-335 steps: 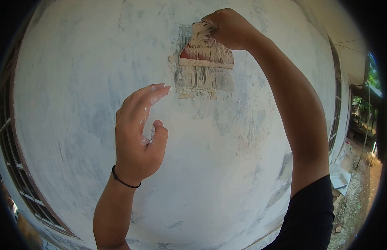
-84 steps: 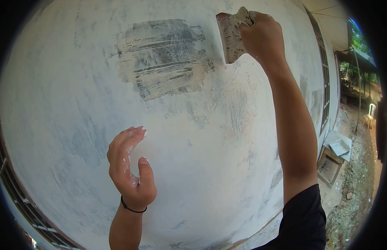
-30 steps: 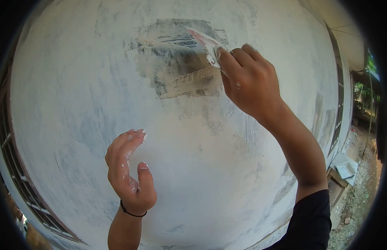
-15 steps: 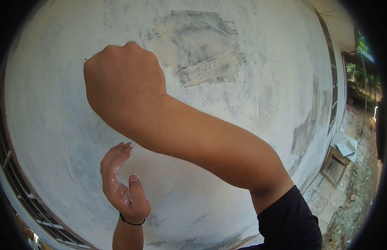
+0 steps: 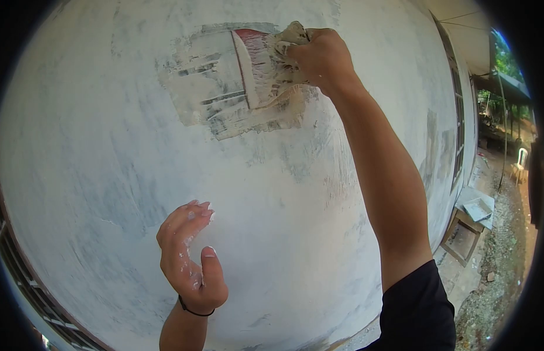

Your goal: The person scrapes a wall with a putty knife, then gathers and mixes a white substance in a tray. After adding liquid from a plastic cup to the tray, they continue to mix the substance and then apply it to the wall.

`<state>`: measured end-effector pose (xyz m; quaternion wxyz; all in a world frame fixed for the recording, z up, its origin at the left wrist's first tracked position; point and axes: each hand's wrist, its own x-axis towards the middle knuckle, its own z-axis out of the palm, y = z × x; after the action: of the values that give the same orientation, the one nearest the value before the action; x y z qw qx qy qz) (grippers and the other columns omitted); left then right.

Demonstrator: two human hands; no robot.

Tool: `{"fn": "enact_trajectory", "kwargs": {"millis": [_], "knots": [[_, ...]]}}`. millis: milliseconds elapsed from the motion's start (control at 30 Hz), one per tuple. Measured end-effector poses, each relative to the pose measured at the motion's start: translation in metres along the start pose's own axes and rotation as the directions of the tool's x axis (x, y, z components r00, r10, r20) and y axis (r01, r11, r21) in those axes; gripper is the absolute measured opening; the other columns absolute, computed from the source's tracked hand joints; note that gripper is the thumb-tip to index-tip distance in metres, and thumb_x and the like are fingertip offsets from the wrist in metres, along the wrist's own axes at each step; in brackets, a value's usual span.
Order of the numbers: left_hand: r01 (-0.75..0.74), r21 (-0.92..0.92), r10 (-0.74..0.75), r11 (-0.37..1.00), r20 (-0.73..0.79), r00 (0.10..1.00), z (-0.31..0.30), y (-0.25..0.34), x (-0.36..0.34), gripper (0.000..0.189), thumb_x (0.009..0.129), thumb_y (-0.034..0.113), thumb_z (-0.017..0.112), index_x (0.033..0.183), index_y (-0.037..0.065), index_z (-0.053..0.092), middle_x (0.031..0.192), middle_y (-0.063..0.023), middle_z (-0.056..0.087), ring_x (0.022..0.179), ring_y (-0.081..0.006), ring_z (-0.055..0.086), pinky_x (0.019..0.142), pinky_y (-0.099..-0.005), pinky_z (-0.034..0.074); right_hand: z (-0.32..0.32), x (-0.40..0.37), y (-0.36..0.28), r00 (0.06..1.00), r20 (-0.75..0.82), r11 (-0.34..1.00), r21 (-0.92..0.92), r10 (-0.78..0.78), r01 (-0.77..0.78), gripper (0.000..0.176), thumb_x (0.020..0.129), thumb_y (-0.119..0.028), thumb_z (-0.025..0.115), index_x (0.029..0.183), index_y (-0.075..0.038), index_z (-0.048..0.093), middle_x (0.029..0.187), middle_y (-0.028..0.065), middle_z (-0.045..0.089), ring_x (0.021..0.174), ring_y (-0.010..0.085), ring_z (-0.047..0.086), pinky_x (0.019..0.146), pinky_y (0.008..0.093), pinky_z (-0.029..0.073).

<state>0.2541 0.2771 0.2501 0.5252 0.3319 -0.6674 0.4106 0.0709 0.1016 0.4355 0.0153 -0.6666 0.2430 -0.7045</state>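
Observation:
My right hand (image 5: pixel 325 61) is closed around a wide putty knife (image 5: pixel 261 64) with a reddish blade smeared with pale putty. Its long edge lies against the whitish wall (image 5: pixel 283 216), over a rough patch (image 5: pixel 193 96) streaked grey and beige. Lower down, my left hand (image 5: pixel 193 257) is held up before the wall with nothing in it. Its fingers are curved and the thumb stands apart from them. White putty spots the fingers and palm, and a dark band circles that wrist.
A barred window (image 5: pixel 35 292) runs along the lower left, and another window (image 5: pixel 459 126) is at the right. A shallow tray (image 5: pixel 478 209) rests on a board above a wooden frame (image 5: pixel 461 238). Gravelly ground (image 5: pixel 488 301) stretches along the wall's foot.
My right hand has swung from the left to the upper right, bringing the putty knife into view on the patch. My left hand has shifted slightly right, still curved.

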Motion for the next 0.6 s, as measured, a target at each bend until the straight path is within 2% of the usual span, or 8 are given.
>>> {"fn": "enact_trajectory", "kwargs": {"millis": [100,167,233,300,333,367,433,600], "knots": [[-0.007,-0.023,0.008,1.0,0.023,1.0,0.019,0.003,0.002,0.039,0.071,0.007,0.042,0.105,-0.006,0.054,0.107,-0.0223,0.057,0.103,-0.0334,0.055,0.09,-0.0433,0.044,-0.033,0.01,0.041,0.997,-0.068,0.998,-0.061,0.021,-0.025,0.028,0.069,-0.02,0.06,0.082,0.004,0.065,0.076,0.0205,0.065,0.07,0.03,0.064,0.067,0.0354,0.051],[-0.016,-0.03,0.016,0.999,0.02,1.0,0.028,0.005,0.003,0.039,0.07,0.007,0.042,0.106,-0.006,0.054,0.107,-0.0224,0.057,0.103,-0.0334,0.055,0.089,-0.0434,0.045,-0.061,0.014,0.056,0.996,-0.089,0.991,-0.128,0.02,-0.031,0.026,0.072,-0.014,0.063,0.087,0.008,0.063,0.071,0.0129,0.062,0.058,0.0177,0.059,0.054,0.0314,0.048],[-0.022,-0.036,0.023,0.999,0.021,1.0,0.031,0.005,0.005,0.04,0.07,0.007,0.042,0.106,-0.006,0.053,0.108,-0.0224,0.057,0.103,-0.0333,0.055,0.089,-0.0432,0.044,-0.081,0.011,0.044,0.989,-0.089,0.981,-0.144,0.117,-0.129,0.027,0.073,-0.016,0.062,0.088,0.007,0.064,0.073,0.0135,0.063,0.06,0.0193,0.06,0.056,0.0329,0.049],[-0.032,-0.035,0.033,0.999,0.021,0.999,0.027,0.004,0.007,0.04,0.07,0.006,0.042,0.106,-0.006,0.053,0.108,-0.0224,0.057,0.104,-0.0332,0.055,0.09,-0.0431,0.044,-0.088,0.0,0.024,0.984,-0.177,0.977,-0.213,-0.021,-0.017,0.027,0.073,-0.018,0.06,0.086,0.006,0.063,0.073,0.0159,0.063,0.061,0.0229,0.062,0.059,0.0351,0.05],[-0.022,-0.051,0.022,0.998,0.01,1.0,0.022,0.003,0.008,0.04,0.07,0.006,0.042,0.107,-0.006,0.053,0.109,-0.0223,0.057,0.105,-0.033,0.054,0.092,-0.043,0.043,-0.086,0.006,0.021,0.978,-0.206,0.925,-0.375,-0.025,-0.055,0.025,0.073,-0.017,0.056,0.086,0.004,0.064,0.076,0.02,0.064,0.067,0.0285,0.064,0.064,0.0374,0.051],[-0.013,-0.065,0.013,0.998,0.0,1.0,0.017,0.002,0.009,0.041,0.07,0.006,0.042,0.108,-0.006,0.053,0.109,-0.0223,0.057,0.105,-0.0327,0.054,0.093,-0.043,0.042,-0.077,0.003,0.013,0.978,-0.209,0.926,-0.374,-0.025,-0.056,0.025,0.073,-0.017,0.056,0.086,0.004,0.064,0.076,0.02,0.064,0.067,0.0285,0.064,0.064,0.0374,0.051],[-0.019,-0.066,0.018,0.998,-0.008,1.0,0.004,-0.001,0.013,0.042,0.069,0.005,0.042,0.108,-0.006,0.053,0.11,-0.0223,0.057,0.106,-0.0323,0.053,0.094,-0.0426,0.041,-0.044,-0.008,-0.015,0.964,-0.151,0.821,-0.563,-0.218,0.097,0.022,0.073,-0.012,0.054,0.085,0.003,0.065,0.08,0.0229,0.065,0.072,0.0334,0.065,0.066,0.0383,0.052],[-0.021,-0.042,0.02,0.999,-0.019,1.0,-0.037,-0.022,0.018,0.045,0.067,0.003,0.042,0.11,-0.007,0.053,0.111,-0.0221,0.056,0.108,-0.0313,0.053,0.097,-0.0414,0.039,0.045,-0.052,-0.092,0.966,0.0,0.881,-0.41,-0.26,0.237,0.013,0.071,-0.003,0.053,0.074,0.0,0.066,0.075,0.021,0.064,0.069,0.035,0.064,0.061,0.0397,0.053]]}}
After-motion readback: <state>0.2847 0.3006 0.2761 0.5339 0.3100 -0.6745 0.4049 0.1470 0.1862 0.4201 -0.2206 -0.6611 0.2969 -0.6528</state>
